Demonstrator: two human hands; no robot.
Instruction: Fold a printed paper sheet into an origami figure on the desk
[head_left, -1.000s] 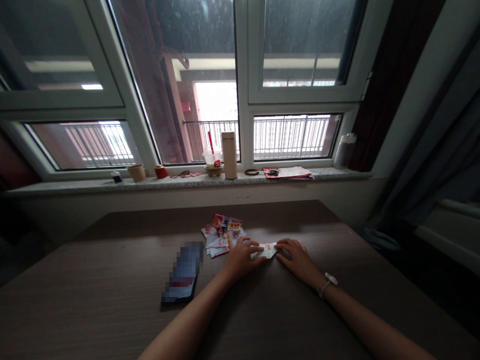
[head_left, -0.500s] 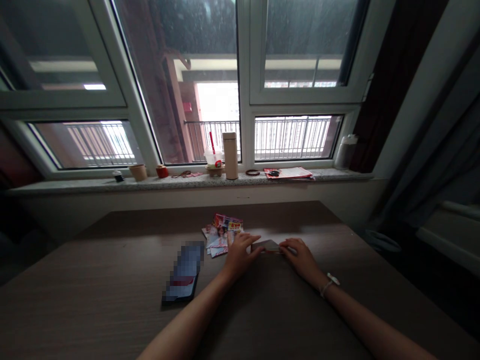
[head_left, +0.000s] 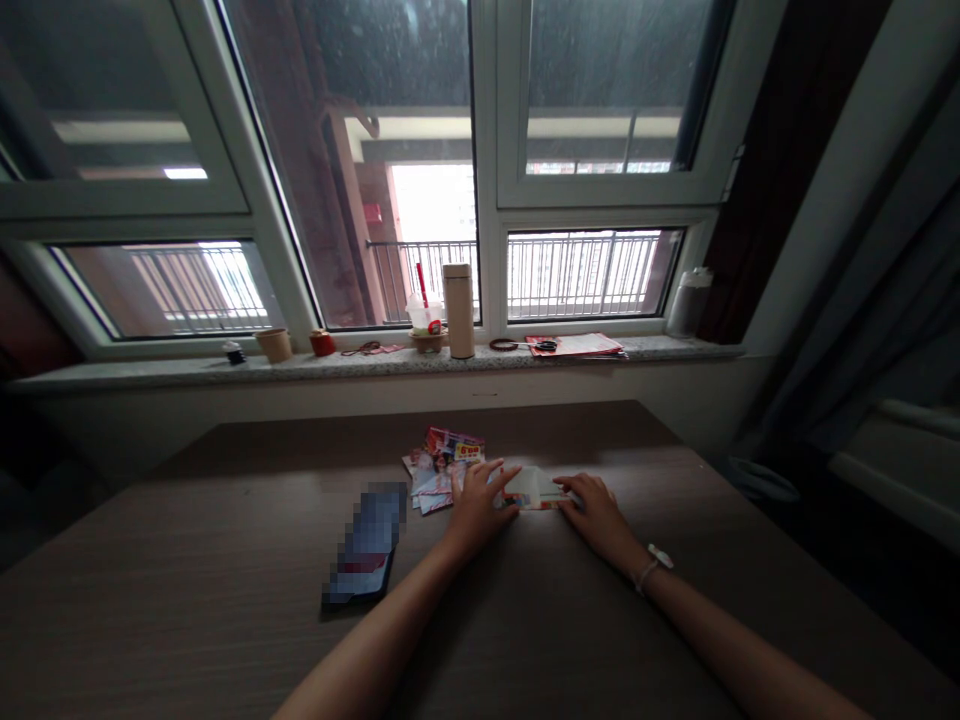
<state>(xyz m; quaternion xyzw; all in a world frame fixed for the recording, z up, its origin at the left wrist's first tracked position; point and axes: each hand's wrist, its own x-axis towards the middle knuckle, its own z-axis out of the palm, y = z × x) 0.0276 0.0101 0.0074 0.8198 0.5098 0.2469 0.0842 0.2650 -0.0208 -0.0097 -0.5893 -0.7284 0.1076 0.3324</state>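
Observation:
A small folded sheet of paper (head_left: 534, 485), pale with a colourful printed strip along its near edge, lies on the table between my hands. My left hand (head_left: 478, 505) rests at its left end with the fingers spread; thumb and forefinger reach onto the sheet. At the right end, my right hand (head_left: 596, 508) has bent fingers and the thumb on the paper's edge, holding it. Just behind my left hand sits a loose pile of colourful printed papers (head_left: 435, 470), partly covered by that hand. A bracelet (head_left: 654, 565) circles my right wrist.
A phone (head_left: 367, 545) with a blurred screen lies left of my left forearm on the brown table (head_left: 225, 540). On the windowsill (head_left: 360, 370) stand a beige flask (head_left: 458, 312), a drink cup with a straw (head_left: 425, 318), a paper cup (head_left: 274, 345) and scissors (head_left: 546, 346) on papers.
The sheet has been opened out: its grey raised face is gone and a pale face with the printed strip now shows. My left fingers have spread a little; both hands stay nearly in place.

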